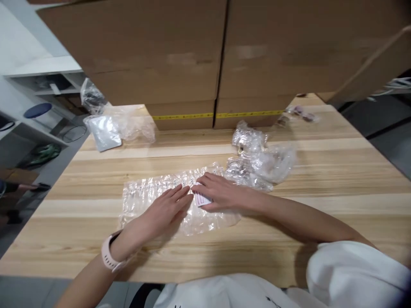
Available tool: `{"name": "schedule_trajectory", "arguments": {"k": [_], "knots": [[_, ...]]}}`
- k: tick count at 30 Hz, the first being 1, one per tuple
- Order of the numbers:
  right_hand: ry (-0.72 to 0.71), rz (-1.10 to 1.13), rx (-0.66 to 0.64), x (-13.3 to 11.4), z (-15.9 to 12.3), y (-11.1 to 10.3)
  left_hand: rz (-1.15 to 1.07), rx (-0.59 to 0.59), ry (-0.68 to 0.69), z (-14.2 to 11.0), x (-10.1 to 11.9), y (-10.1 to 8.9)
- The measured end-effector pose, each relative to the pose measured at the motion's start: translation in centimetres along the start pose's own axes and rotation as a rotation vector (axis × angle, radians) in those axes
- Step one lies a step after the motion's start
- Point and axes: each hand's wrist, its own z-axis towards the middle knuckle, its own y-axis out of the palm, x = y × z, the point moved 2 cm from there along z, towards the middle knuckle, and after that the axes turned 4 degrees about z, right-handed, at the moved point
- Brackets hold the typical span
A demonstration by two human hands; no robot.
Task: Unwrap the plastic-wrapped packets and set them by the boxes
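A clear plastic air-cushion wrap [141, 196] lies flat on the wooden table in front of me. My left hand [170, 205] rests over its middle with the fingers stretched out and nothing in them. Close beside it, my right hand [220, 190] is closed round a small white box [202, 199] with purplish print, on top of the wrap. Most of the box is hidden under my right fingers. The fingertips of both hands almost meet.
Large cardboard boxes [180, 64] with yellow tape stand along the table's back. Crumpled clear plastic packaging [257, 158] lies right of the wrap. At the back left are a silvery pouch [105, 132] and more plastic. Small purple items [303, 113] sit at the back right.
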Motion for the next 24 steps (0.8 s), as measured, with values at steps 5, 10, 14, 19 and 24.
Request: {"name": "schedule_trajectory", "arguments": {"k": [5,10,14,19,24], "knots": [[0.093,-0.006,0.33,1.6,-5.2,-5.5,0.087,0.07,0.064,1.5,-0.5,-4.4],[0.659,-0.182,0.757,10.1,-17.5,-9.7,0.012,0.09,0.289,9.2,4.9,-7.4],[1.155,-0.217,0.825,17.8,-25.4,-8.5,-0.015,0.036,0.494,18.1,11.6,-6.7],[1.457,-0.156,0.7,23.2,-27.9,-7.1,0.004,0.02,0.669,22.6,16.8,-6.2],[1.346,-0.117,0.653,28.6,-23.7,-9.2,-0.064,0.105,0.67,19.6,16.2,-7.4]]}}
